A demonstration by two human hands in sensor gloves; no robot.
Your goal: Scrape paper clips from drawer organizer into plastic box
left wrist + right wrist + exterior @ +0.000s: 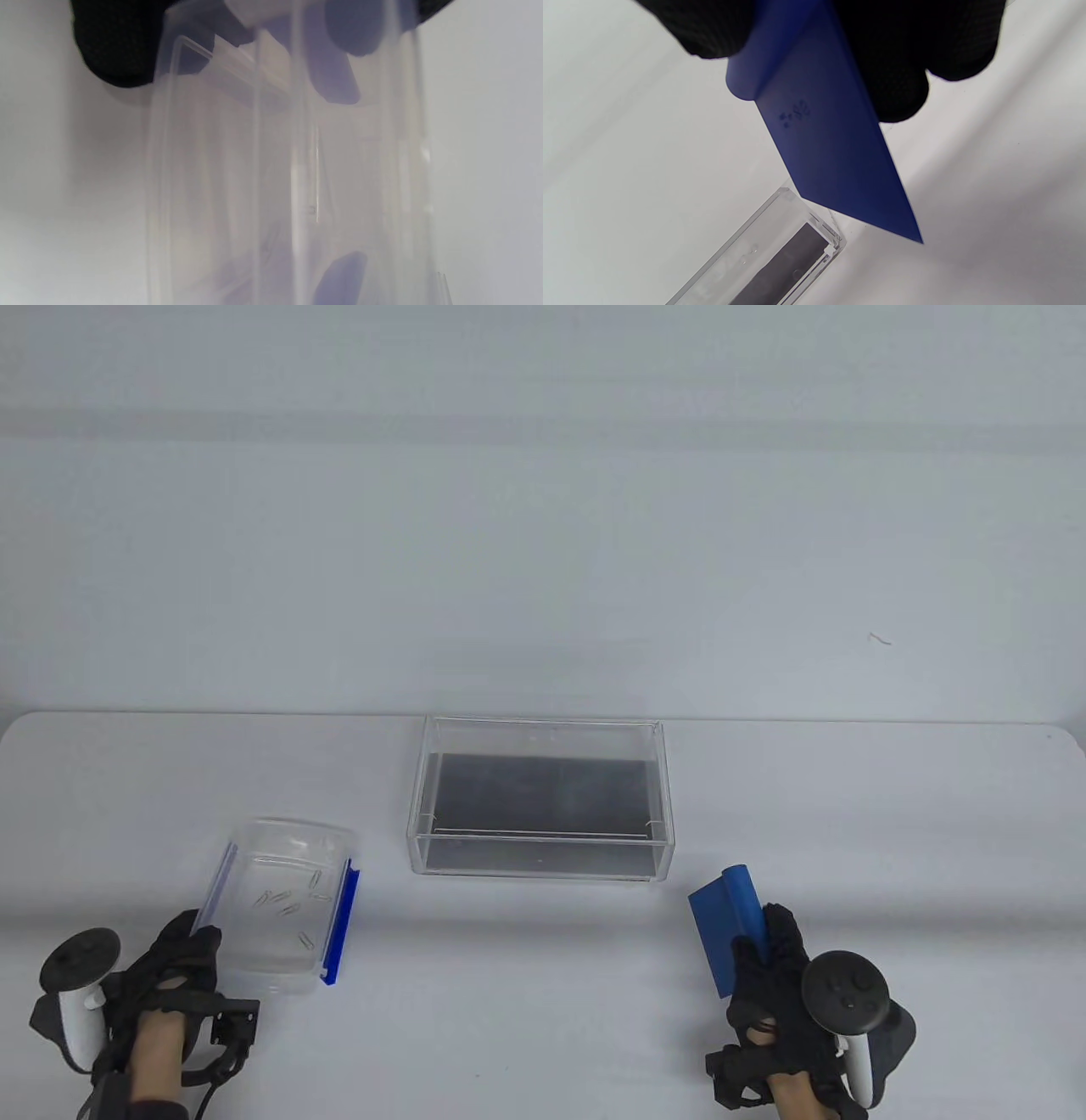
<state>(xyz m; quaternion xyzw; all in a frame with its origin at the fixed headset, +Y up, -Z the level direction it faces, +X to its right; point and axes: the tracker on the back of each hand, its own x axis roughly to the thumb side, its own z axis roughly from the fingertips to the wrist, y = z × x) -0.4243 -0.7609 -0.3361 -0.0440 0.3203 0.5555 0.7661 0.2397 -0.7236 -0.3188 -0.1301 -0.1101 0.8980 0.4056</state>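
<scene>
Nearest the camera, the left hand [174,963] grips the near left corner of the drawer organizer [280,899], fingers [114,46] curled over its near rim; in the left wrist view a couple of fingertips show blurry through the clear wall. The organizer is a clear tray with rounded corners, sitting on the white counter [543,1035] at the near left, with a blue strip [341,927] clipped along its right edge and a paler one along the left. Inside it, a handful of paper clips [288,903] lie scattered flat on the bottom, mostly around the middle.

Over on the near right, the right hand [768,976] holds a blue scraper [725,929], fingers [903,63] wrapped tight around its rolled handle, flat blade pointing away and left. Can't tell if the blade touches the counter.

Farther back, roughly center, sits the plastic box [539,797], a clear rectangular one with straight walls and a dark floor. It's well apart from the organizer and nearer to the scraper tip. I can't make out any clips in it.
</scene>
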